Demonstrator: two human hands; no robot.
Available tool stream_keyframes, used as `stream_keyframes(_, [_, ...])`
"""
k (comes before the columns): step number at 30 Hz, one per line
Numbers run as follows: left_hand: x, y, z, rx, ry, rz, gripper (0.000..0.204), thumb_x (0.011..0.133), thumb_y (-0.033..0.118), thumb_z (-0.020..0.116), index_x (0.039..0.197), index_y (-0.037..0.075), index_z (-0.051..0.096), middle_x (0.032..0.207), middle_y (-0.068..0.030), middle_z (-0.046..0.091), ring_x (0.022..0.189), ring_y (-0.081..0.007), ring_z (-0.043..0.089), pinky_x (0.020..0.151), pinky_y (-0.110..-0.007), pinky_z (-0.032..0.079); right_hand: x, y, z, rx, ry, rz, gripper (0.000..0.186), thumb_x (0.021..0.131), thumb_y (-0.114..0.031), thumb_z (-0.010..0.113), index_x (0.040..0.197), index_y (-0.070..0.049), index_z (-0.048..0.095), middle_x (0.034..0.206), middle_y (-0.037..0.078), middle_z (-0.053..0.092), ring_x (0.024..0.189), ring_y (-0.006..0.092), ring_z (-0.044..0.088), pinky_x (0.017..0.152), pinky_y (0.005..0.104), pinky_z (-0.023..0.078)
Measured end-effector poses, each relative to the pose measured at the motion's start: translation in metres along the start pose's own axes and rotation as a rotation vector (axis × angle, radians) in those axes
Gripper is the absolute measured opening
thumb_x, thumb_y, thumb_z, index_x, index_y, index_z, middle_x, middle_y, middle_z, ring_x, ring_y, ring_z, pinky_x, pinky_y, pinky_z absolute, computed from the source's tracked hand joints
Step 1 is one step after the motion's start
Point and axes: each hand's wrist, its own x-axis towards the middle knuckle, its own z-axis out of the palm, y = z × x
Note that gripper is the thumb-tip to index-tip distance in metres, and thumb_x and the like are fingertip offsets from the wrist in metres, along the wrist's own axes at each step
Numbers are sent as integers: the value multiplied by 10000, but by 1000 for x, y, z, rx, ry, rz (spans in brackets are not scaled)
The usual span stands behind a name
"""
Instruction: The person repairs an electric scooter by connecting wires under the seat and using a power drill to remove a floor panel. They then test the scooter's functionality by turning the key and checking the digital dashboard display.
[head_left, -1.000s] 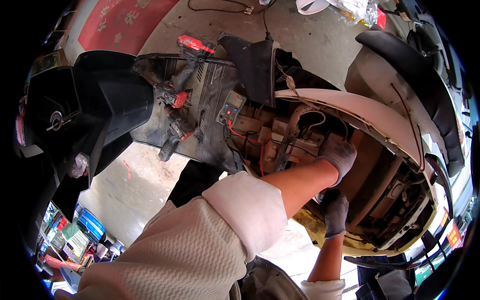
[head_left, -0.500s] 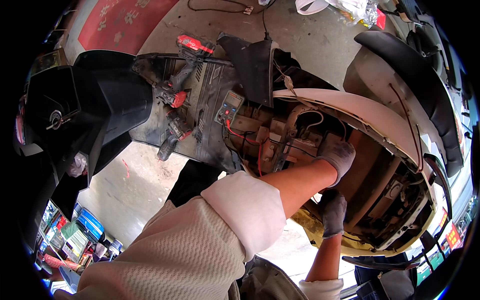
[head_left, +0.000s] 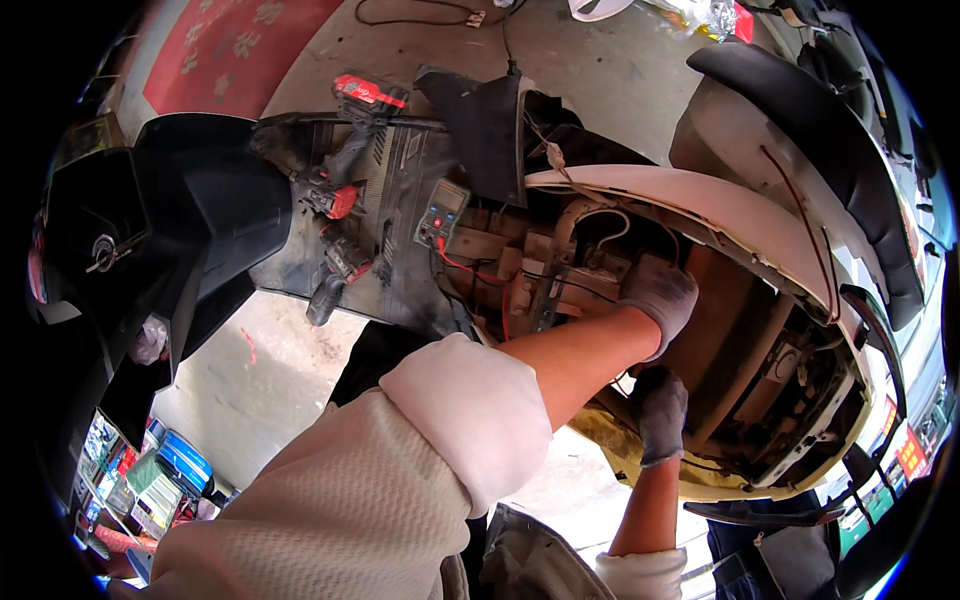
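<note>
Both my hands wear grey gloves and reach into the opened body of a scooter. My left hand is bent over the grimy parts in the middle of the bay, its fingers curled down and mostly hidden. Just nearer, my right hand is closed at the yellowish near edge of the body. What either hand holds is hidden. A multimeter lies on the footboard beside the bay. From it a red test lead and a dark one run in among the parts; their tips are out of sight.
Red-and-black cordless power tools and a red battery pack rest on the scooter's footboard. A black panel stands beside the bay. The black seat is raised at the far right. Boxes sit at the lower left.
The whole view has shifted slightly, so the scooter appears a little further left. Both hands stay at nearly the same spots in the bay.
</note>
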Motion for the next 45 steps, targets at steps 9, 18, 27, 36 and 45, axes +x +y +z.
stream_keyframes(9, [8, -5, 18, -9, 47, -27, 220, 844, 157, 553, 1016, 54, 646, 969, -134, 703, 934, -304, 671, 711, -436, 529, -2, 7, 3, 41, 61, -90, 222, 871, -233, 588, 823, -48, 702, 827, 235, 662, 830, 421, 646, 721, 480, 510])
stream_keyframes(18, [-27, -44, -63, 135, -145, 111, 134, 868, 105, 452, 916, 48, 563, 910, -195, 645, 929, -366, 641, 788, -457, 491, -20, -12, -22, 77, 33, 9, 228, 878, -226, 592, 831, -20, 678, 802, 220, 666, 822, 387, 662, 699, 441, 513])
stream_keyframes(27, [-64, -106, -79, 228, -91, 175, 127, 835, 129, 556, 951, 79, 570, 938, -148, 654, 996, -343, 610, 822, -450, 484, -79, -106, 27, 311, 120, 9, 189, 935, -238, 523, 901, -61, 577, 722, 229, 642, 698, 432, 633, 602, 514, 481])
stream_keyframes(36, [-67, -89, -63, 205, -110, -29, 242, 840, 57, 530, 1076, 92, 572, 1085, -159, 652, 1102, -337, 599, 936, -452, 470, -95, -102, 49, 405, 195, 171, 135, 904, -186, 592, 910, -57, 631, 744, 204, 656, 721, 408, 645, 585, 456, 488])
stream_keyframes(45, [-62, -80, -69, 260, -197, -65, 230, 837, 51, 528, 1053, 86, 599, 1040, -127, 683, 1141, -317, 586, 981, -450, 439, -93, -104, 47, 377, 174, 181, 137, 905, -193, 594, 928, -64, 635, 744, 206, 656, 710, 397, 649, 577, 457, 481])
